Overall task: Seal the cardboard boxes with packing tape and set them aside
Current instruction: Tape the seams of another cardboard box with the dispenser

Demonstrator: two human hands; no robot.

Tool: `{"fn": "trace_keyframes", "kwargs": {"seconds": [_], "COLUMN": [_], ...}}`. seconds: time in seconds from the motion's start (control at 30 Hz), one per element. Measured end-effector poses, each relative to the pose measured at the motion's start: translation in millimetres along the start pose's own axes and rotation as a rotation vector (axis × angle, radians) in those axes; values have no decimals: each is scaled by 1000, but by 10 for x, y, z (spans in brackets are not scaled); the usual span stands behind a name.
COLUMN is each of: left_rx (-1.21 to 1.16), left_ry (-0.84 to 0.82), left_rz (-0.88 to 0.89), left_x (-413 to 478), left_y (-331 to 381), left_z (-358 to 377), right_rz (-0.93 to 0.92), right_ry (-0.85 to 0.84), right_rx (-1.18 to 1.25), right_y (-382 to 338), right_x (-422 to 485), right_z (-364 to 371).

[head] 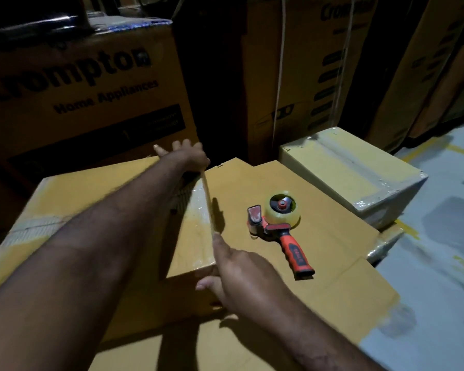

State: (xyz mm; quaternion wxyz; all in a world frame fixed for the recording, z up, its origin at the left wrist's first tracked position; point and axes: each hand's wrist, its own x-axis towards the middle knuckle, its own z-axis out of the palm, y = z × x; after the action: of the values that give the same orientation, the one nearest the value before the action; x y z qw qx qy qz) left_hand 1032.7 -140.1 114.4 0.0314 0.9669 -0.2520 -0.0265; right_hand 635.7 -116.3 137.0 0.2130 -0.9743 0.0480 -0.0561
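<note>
Cardboard box (91,183): located left of centre in the view, resting on a lower carton (332,263), with glossy tape already visible across its top. The step in hand is judged to be lifting the sealed box to set it aside. To do this well, the person should hold both ends of the right-hand edge evenly and keep the box level. The box should also swing clear of the tape dispenser (279,228), which lies on the lower carton at 3 o'clock from the box, near its edge. A small taped box (351,172) stands at 1 o'clock.

Left hand (184,156): at the 12 o'clock corner, fingers bent over the far edge, thumb splayed; the fingertips are blurred.

Right hand (233,269): at the 6 o'clock corner, clasping it. The index finger lies straight along the top edge and the thumb presses on the near face. The remaining fingers are hidden.
</note>
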Motion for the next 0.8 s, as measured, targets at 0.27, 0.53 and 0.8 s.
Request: {"fn": "trace_keyframes", "kwargs": {"seconds": [0.27,0.53,0.8], "left_rx": [4,-41,151], "left_ry": [-123,-291,62], "left_rz": [112,314,-222], "left_x": [-1942,-3239,-4457], "left_y": [444,199,-277], "left_z": [-519,-664,-353], "right_rz": [-159,-248,-396], "right_ry": [-215,-20,-82], "right_rx": [-34,-116,234], "right_y": [-122,50,260], "right_x": [-157,299,703], "right_z": [-179,-761,-37]}}
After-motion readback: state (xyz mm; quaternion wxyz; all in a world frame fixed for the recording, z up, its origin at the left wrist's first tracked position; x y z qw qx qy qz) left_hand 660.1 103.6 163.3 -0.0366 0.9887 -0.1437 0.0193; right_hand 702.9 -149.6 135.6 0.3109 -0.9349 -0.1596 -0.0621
